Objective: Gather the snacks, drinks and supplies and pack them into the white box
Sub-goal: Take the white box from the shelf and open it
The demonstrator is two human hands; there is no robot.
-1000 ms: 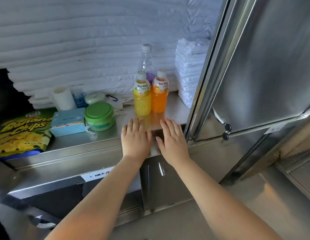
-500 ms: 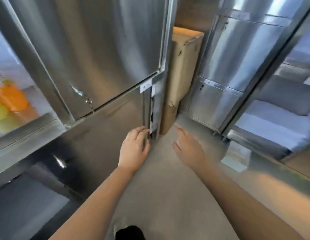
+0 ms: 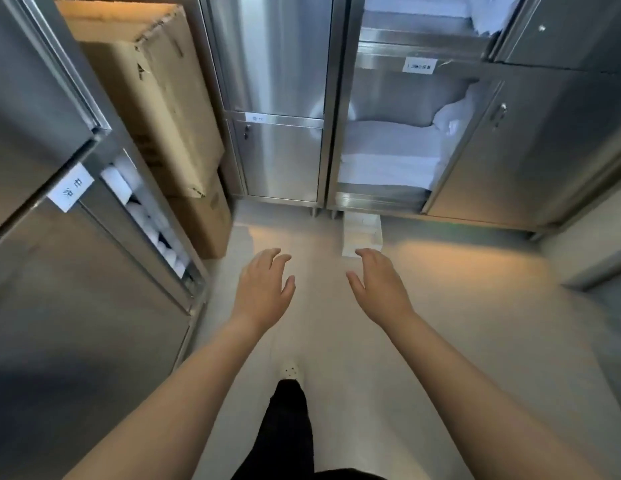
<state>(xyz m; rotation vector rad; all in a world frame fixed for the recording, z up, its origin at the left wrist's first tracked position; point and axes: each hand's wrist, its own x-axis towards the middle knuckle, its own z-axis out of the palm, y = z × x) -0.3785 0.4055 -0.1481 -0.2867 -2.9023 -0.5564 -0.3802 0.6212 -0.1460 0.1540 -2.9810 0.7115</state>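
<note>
Hands: your left hand [image 3: 264, 285] and right hand [image 3: 378, 285] hold nothing, fingers loosely spread
Box: white box [image 3: 362, 230] on the floor, far, below the cabinet [image 3: 382, 98]
Progress: nothing visibly packed; gathering seems all left

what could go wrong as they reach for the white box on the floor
1. The white box sits low at the foot of the steel cabinet, beside what looks like an open cabinet door. Stooping for it could mean a bump.
2. The strip of floor is narrow, so the stacked cardboard boxes on the left could get brushed.
</note>
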